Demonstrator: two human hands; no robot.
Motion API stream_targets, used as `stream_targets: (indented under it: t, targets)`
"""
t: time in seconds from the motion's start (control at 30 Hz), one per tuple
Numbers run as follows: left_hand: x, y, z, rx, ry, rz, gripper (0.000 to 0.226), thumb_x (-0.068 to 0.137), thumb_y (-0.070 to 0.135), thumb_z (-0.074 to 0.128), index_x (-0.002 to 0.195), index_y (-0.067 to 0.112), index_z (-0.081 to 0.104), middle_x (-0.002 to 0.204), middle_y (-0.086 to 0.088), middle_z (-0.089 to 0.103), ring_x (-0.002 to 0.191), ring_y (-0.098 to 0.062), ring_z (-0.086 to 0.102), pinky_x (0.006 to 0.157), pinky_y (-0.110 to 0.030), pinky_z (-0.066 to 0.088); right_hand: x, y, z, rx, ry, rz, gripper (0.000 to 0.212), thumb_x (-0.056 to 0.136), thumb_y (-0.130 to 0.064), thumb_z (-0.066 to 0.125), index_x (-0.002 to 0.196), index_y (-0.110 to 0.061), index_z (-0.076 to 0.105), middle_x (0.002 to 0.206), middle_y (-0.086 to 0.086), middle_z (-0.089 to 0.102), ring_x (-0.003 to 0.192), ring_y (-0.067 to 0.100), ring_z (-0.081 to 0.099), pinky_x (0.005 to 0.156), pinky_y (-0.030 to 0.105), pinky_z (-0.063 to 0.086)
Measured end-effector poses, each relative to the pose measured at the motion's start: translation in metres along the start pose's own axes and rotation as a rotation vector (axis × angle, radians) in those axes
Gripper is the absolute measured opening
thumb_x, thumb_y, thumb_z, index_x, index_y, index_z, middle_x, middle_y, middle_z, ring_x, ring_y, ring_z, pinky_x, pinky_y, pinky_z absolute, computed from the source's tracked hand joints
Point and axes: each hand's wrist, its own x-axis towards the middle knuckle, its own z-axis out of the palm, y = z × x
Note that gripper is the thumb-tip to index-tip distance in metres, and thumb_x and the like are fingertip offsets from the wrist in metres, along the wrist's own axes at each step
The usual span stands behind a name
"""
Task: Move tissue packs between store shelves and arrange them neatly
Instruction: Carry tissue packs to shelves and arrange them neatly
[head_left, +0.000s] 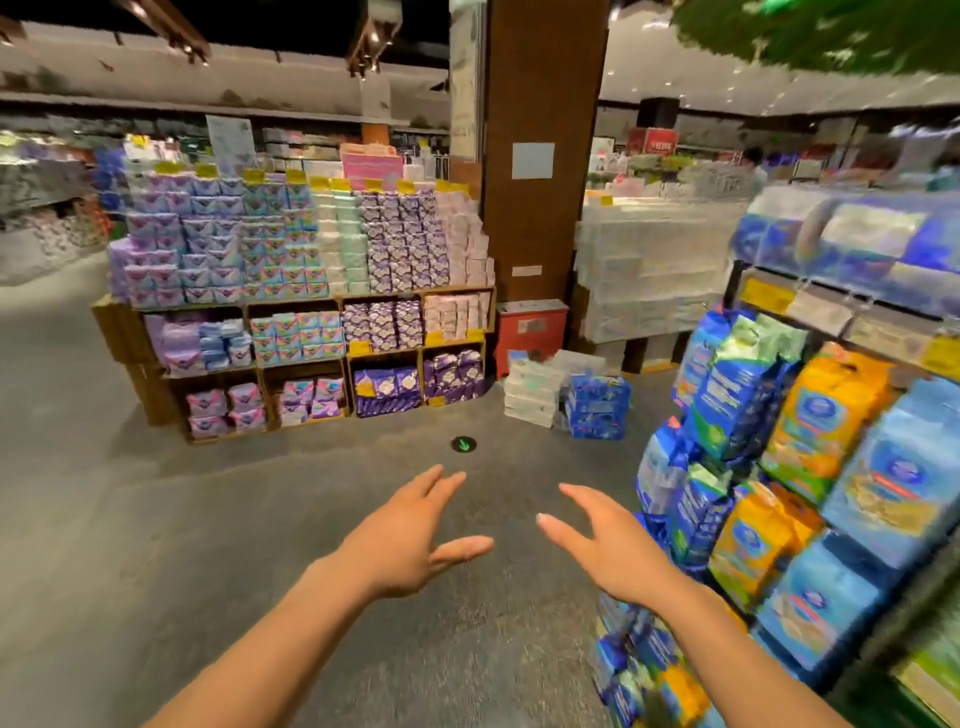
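Left of the brown pillar (540, 156) I see a wooden shelf (291, 304) full of pastel packs. In front of the pillar my left hand (410, 535) hovers over the floor, fingers spread, holding nothing. Two floor stacks (597, 402) sit at the pillar's foot. My right hand (608, 540) is likewise spread and empty. Right of the pillar, blue and orange tissue packs (826, 421) crowd a rack (831, 312).

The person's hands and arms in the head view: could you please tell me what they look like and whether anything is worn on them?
The left hand and right hand are bare: no gloves, and no ring, watch or bracelet shows. The left forearm and right forearm carry no sleeve in view.
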Motion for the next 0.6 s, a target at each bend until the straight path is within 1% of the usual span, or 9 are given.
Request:
stream_targets:
  t: [0.07, 0.13, 0.2, 0.23, 0.3, 0.4, 0.5, 0.6]
  targets:
    - [0.053, -0.026, -0.016, -0.009, 0.019, -0.009, 0.11, 0.071, 0.094, 0.031, 0.16, 0.031, 0.014, 0.169, 0.0, 0.009, 0.153, -0.018, 0.016, 0.123, -0.033, 0.019, 0.058, -0.005, -0.005, -0.008, -0.015, 0.012, 0.119, 0.063, -0.097, 0.021, 0.157, -0.025, 0.031, 0.164, -0.003, 0.03, 0.152, 0.015, 0.025, 0.124, 0.037, 0.025]
    - [0.1, -0.05, -0.027, -0.004, 0.035, 0.001, 0.12, 0.064, 0.1, 0.022, 0.16, 0.028, 0.017, 0.168, 0.001, 0.014, 0.153, -0.017, 0.018, 0.124, -0.033, 0.018, 0.111, -0.006, -0.009, -0.021, -0.028, 0.021, 0.121, 0.062, -0.099, 0.02, 0.157, -0.026, 0.032, 0.165, -0.003, 0.029, 0.152, 0.015, 0.025, 0.124, 0.038, 0.024]
    - [0.147, -0.072, -0.037, -0.007, 0.031, 0.02, 0.116, 0.067, 0.095, 0.025, 0.16, 0.026, 0.018, 0.167, 0.002, 0.017, 0.152, -0.016, 0.019, 0.123, -0.03, 0.015, 0.161, -0.006, -0.008, -0.019, -0.052, 0.038, 0.115, 0.067, -0.098, 0.024, 0.157, -0.027, 0.031, 0.166, -0.004, 0.028, 0.153, 0.015, 0.023, 0.124, 0.04, 0.024]
    - [0.17, -0.084, -0.041, -0.016, 0.024, 0.028, 0.113, 0.07, 0.092, 0.028, 0.16, 0.025, 0.018, 0.167, 0.003, 0.018, 0.152, -0.016, 0.019, 0.123, -0.03, 0.015, 0.185, -0.006, -0.007, -0.018, -0.069, 0.047, 0.107, 0.074, -0.093, 0.028, 0.158, -0.027, 0.03, 0.166, -0.004, 0.027, 0.153, 0.015, 0.022, 0.124, 0.04, 0.023]
    - [0.219, -0.112, -0.048, -0.014, 0.03, 0.052, 0.113, 0.07, 0.092, 0.028, 0.16, 0.025, 0.018, 0.167, 0.002, 0.019, 0.152, -0.016, 0.02, 0.123, -0.031, 0.017, 0.236, -0.002, -0.003, -0.038, -0.077, 0.053, 0.095, 0.083, -0.083, 0.034, 0.159, -0.027, 0.029, 0.166, -0.005, 0.025, 0.153, 0.014, 0.02, 0.125, 0.04, 0.022]
    - [0.298, -0.161, -0.052, 0.007, 0.014, 0.065, 0.114, 0.07, 0.094, 0.028, 0.16, 0.025, 0.017, 0.167, 0.0, 0.019, 0.152, -0.018, 0.02, 0.124, -0.035, 0.019, 0.316, 0.0, 0.006, -0.044, -0.069, 0.079, 0.094, 0.084, -0.082, 0.032, 0.159, -0.027, 0.028, 0.167, -0.005, 0.024, 0.154, 0.015, 0.019, 0.125, 0.04, 0.021]
    - [0.392, -0.216, -0.059, 0.043, -0.006, 0.093, 0.115, 0.07, 0.095, 0.026, 0.16, 0.025, 0.016, 0.167, 0.0, 0.02, 0.153, -0.022, 0.019, 0.124, -0.041, 0.022, 0.409, 0.001, 0.021, -0.052, -0.049, 0.105, 0.094, 0.084, -0.083, 0.028, 0.159, -0.028, 0.028, 0.167, -0.004, 0.023, 0.155, 0.015, 0.017, 0.126, 0.043, 0.019]
    - [0.479, -0.259, -0.078, 0.08, -0.038, 0.13, 0.115, 0.07, 0.097, 0.024, 0.16, 0.025, 0.018, 0.165, -0.001, 0.024, 0.15, -0.024, 0.026, 0.122, -0.039, 0.025, 0.492, 0.001, 0.022, -0.026, -0.03, 0.167, 0.098, 0.08, -0.085, 0.025, 0.159, -0.026, 0.03, 0.167, -0.003, 0.024, 0.154, 0.016, 0.018, 0.126, 0.04, 0.018]
